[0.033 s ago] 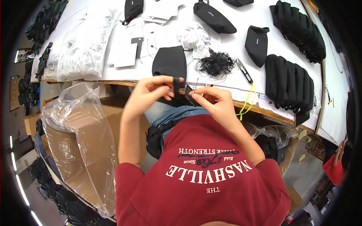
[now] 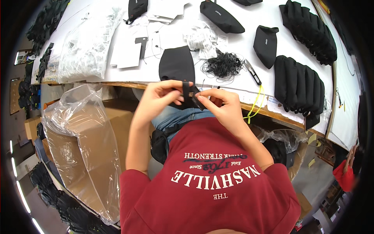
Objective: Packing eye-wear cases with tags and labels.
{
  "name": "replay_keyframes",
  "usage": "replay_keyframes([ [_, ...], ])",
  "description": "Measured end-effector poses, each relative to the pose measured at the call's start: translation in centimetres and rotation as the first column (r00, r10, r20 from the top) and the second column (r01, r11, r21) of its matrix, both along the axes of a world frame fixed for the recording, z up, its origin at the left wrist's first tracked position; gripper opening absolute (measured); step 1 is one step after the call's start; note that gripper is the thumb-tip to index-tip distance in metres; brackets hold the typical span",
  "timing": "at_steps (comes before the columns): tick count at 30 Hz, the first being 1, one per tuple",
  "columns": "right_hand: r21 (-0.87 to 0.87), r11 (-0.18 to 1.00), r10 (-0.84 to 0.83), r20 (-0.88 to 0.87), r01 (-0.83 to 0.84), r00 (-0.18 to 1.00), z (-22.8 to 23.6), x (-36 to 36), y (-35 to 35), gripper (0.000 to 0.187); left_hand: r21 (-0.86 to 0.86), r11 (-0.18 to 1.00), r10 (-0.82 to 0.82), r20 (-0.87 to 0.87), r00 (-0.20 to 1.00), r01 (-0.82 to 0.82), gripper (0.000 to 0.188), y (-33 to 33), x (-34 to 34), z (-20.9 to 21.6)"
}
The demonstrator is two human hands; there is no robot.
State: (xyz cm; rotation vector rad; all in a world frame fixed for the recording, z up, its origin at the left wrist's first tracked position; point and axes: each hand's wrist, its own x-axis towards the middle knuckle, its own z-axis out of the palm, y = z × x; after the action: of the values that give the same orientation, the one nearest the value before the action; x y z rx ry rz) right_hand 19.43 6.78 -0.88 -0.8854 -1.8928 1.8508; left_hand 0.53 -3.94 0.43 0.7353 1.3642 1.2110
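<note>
My left hand (image 2: 165,95) pinches a short black strap (image 2: 186,89) at the front edge of the table. My right hand (image 2: 221,102) has thumb and fingertips closed on a flat black tag (image 2: 198,102) just right of the strap. Strap and tag meet or overlap, and a small light-brown patch shows between them. Directly behind lies a black fabric pouch (image 2: 177,64), its near end hanging over the table edge toward my lap. Whether the strap is sewn to this pouch is hidden by my fingers.
On the white table (image 2: 128,76) lie a tangle of black cords (image 2: 222,65), thread snips (image 2: 253,73) with a yellow cord, white cards (image 2: 126,54), plastic packets (image 2: 200,37) and a clear bag (image 2: 87,46). Rows of black pouches (image 2: 298,85) stand right. A plastic-covered carton (image 2: 83,156) stands left.
My left hand has moved slightly right, bringing the strap up against the tag. The pouch has shifted a little with it. My right hand has hardly moved.
</note>
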Motion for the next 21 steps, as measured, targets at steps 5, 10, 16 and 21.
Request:
replay_keyframes([
  [5, 0.397, 0.918, 0.005, 0.037, -0.019, 0.999, -0.9, 0.3, 0.0, 0.009, 0.056, 0.988, 0.149, -0.036, 0.988, -0.147, 0.021, -0.2, 3.9, -1.7],
  [10, 0.612, 0.779, 0.038, 0.168, -0.135, 0.985, -1.2, 0.8, 0.5, 0.01, 0.014, 0.984, 0.178, -0.104, 0.979, -0.177, 0.017, 0.2, 4.9, -1.9],
  [16, 0.684, 0.713, 0.094, 0.126, -0.155, 0.988, -1.6, 1.1, 0.4, 0.011, -0.014, 0.98, 0.19, -0.223, 0.956, -0.198, 0.01, 0.2, 5.3, -1.8],
  [21, 0.256, 0.951, 0.135, 0.161, -0.173, 0.978, 0.0, 0.7, 0.7, 0.011, 0.113, 0.932, 0.359, -0.182, 0.915, -0.344, 0.008, -0.3, 5.3, -1.9],
])
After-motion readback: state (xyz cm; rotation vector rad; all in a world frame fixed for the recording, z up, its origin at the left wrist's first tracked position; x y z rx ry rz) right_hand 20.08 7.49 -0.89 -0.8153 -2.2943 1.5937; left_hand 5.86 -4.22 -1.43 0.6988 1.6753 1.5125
